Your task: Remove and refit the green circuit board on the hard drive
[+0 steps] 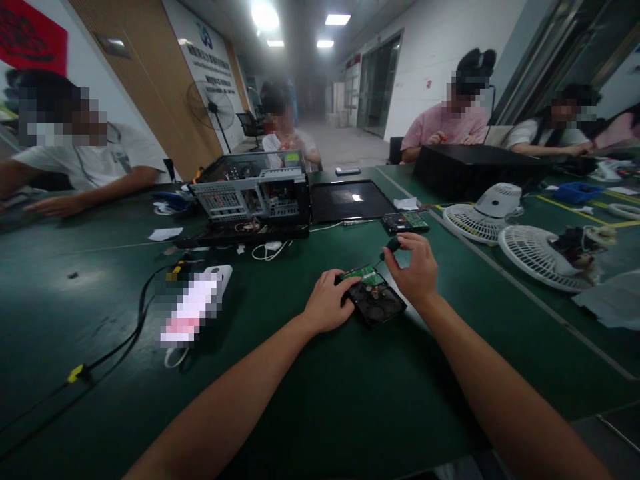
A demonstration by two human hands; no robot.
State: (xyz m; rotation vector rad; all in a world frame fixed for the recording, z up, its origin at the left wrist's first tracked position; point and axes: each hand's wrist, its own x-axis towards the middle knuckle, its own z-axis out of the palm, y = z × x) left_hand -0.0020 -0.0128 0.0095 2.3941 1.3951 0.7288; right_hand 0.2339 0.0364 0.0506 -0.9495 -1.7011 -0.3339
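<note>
A black hard drive (376, 303) lies on the green table (310, 387) with its green circuit board (364, 274) facing up. My left hand (327, 301) rests on the drive's left edge, fingers curled against it. Just right of the drive, my right hand (415, 268) pinches the dark green handle of a screwdriver (391, 247). The tool stands tilted with its tip down near the circuit board.
A second hard drive (405, 221) lies farther back. An open computer case (253, 193) and its black side panel (350, 200) sit behind. White fan grilles (540, 257) lie at right. A white device (195, 307) with cables lies at left. Several people sit around the table.
</note>
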